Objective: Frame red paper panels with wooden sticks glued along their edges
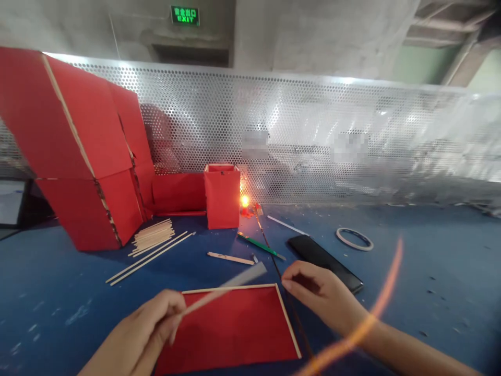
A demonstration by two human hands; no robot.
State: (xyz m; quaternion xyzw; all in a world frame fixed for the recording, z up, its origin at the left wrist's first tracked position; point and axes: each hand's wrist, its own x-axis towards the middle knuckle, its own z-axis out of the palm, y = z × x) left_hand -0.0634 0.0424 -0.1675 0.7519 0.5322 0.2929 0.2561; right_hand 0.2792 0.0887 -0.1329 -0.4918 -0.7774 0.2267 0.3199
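Observation:
My left hand [143,331] is closed on a thin pale stick [207,299], pinched at its near end. The far part of the stick is blurred and looks whitish and see-through. It slants over a red rectangular panel [235,331] that lies flat on the table. Thin wooden strips [288,321] run along the panel's far and right edges. My right hand [319,292] hovers by the panel's far right corner, thumb and forefinger pinched together, with nothing visible between them. A black phone [324,261] lies just behind that hand.
A lit candle [245,202] burns beside an open red box [222,198]. Tall red panels [97,136] stand at left, near a pile of wooden sticks [152,236]. Green-handled tweezers [260,245], a flat wooden stick [230,258] and a tape roll [354,240] lie about.

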